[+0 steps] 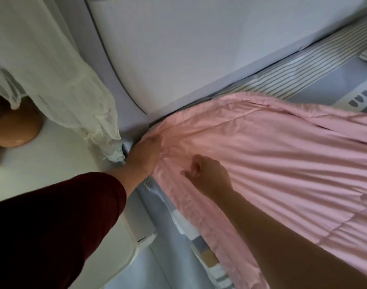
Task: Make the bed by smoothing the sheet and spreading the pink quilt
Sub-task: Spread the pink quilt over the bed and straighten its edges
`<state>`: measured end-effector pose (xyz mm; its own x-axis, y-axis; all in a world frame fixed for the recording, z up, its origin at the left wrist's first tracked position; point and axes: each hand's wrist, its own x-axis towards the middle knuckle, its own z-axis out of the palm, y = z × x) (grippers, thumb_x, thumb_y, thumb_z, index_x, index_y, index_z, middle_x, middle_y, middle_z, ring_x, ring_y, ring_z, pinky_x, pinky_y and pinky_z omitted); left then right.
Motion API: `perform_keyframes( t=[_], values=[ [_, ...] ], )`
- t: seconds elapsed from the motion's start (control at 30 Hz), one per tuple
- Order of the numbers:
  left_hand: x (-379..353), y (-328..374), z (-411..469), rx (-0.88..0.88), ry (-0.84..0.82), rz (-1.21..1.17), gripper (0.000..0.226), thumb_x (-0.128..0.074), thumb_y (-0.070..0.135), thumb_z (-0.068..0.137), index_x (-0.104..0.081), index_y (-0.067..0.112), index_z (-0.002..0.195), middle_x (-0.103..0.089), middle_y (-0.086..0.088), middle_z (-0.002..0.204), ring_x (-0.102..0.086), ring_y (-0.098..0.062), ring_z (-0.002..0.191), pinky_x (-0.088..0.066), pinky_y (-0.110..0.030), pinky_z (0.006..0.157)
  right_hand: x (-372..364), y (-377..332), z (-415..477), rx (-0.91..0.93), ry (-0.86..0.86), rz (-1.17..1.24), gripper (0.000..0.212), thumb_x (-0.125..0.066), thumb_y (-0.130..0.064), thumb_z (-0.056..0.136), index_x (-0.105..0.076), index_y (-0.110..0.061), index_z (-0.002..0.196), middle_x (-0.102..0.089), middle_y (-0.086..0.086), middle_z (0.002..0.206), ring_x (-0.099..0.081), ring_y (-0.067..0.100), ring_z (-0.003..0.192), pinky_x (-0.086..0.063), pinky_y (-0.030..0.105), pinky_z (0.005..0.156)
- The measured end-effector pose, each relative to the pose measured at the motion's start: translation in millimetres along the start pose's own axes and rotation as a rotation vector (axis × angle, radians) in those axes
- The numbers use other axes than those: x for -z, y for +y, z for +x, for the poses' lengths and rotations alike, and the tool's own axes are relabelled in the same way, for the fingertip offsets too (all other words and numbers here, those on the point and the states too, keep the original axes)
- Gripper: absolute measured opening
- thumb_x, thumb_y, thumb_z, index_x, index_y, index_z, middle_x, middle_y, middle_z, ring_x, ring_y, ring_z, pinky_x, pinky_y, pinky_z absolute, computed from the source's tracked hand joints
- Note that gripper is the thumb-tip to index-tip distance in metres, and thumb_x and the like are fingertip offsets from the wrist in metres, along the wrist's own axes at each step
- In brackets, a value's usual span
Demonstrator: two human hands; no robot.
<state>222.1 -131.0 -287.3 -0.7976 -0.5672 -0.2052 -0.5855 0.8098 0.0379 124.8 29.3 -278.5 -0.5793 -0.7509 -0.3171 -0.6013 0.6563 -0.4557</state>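
Observation:
The pink quilt (pixel 282 155) lies across the bed, bunched into folds at the corner by the headboard. My left hand (pixel 144 156) grips that bunched corner at the bed's edge. My right hand (pixel 207 174) hovers just above the quilt a little to the right, its fingers curled with the forefinger sticking out, and nothing visible in it. A striped sheet (pixel 299 69) shows beyond the quilt along the headboard, and a patterned sheet edge (pixel 199 243) shows below it.
A padded pale headboard (pixel 178 49) rises behind the bed. A white sheer curtain (pixel 59 69) hangs at the left, close to the bed corner. A rounded tan object (pixel 15 128) sits at the far left. Pale floor lies beside the bed.

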Motion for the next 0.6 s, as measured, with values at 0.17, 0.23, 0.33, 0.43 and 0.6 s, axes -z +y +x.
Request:
perform_keyframes(
  t=[0.17,0.23,0.33,0.43,0.6],
  values=[
    [1,-2,3,-0.142,0.068,0.313,0.028,-0.031,0.001,0.097,-0.046,0.004,0.121,-0.063,-0.015,0.113,-0.062,-0.034,0.103,-0.051,-0.039,0.079,-3,-14,-37,0.168,-0.257,-0.475,0.06,-0.059,-0.074,0.073,-0.064,-0.019,0.095,-0.063,0.003,0.094,-0.062,0.024,0.087,-0.04,0.03,0.072],
    [2,-2,4,-0.151,0.049,0.369,0.027,-0.032,-0.001,0.095,-0.045,0.003,0.119,-0.065,-0.016,0.107,-0.066,-0.034,0.096,-0.052,-0.039,0.073,-5,-21,-39,0.222,-0.238,-0.485,0.035,-0.061,-0.046,0.087,-0.063,-0.016,0.106,-0.063,0.006,0.101,-0.064,0.028,0.094,-0.038,0.029,0.072],
    [6,-17,4,-0.144,0.029,0.443,0.03,-0.032,-0.001,0.093,-0.046,0.003,0.12,-0.068,-0.014,0.102,-0.068,-0.031,0.091,-0.051,-0.035,0.07,-9,-30,-32,0.192,-0.263,-0.235,0.023,-0.061,-0.029,0.088,-0.066,-0.017,0.106,-0.064,0.008,0.106,-0.062,0.028,0.1,-0.044,0.028,0.08],
    [25,-27,5,-0.101,0.056,0.622,0.037,-0.041,0.005,0.08,-0.066,0.015,0.105,-0.071,-0.007,0.076,-0.069,-0.02,0.064,-0.05,-0.024,0.058,-14,-37,-23,0.144,-0.295,-0.015,0.017,-0.068,-0.034,0.084,-0.07,-0.019,0.093,-0.07,0.005,0.101,-0.063,0.025,0.099,-0.049,0.029,0.086],
    [10,-28,4,0.103,-0.079,0.321,0.035,-0.031,0.011,0.099,-0.046,0.001,0.128,-0.06,-0.019,0.122,-0.061,-0.035,0.108,-0.049,-0.04,0.087,-25,-41,-34,0.032,-0.499,0.33,0.007,-0.072,-0.019,0.085,-0.066,-0.015,0.084,-0.069,0.007,0.075,-0.066,0.007,0.051,-0.058,0.026,0.068]
  ],
)
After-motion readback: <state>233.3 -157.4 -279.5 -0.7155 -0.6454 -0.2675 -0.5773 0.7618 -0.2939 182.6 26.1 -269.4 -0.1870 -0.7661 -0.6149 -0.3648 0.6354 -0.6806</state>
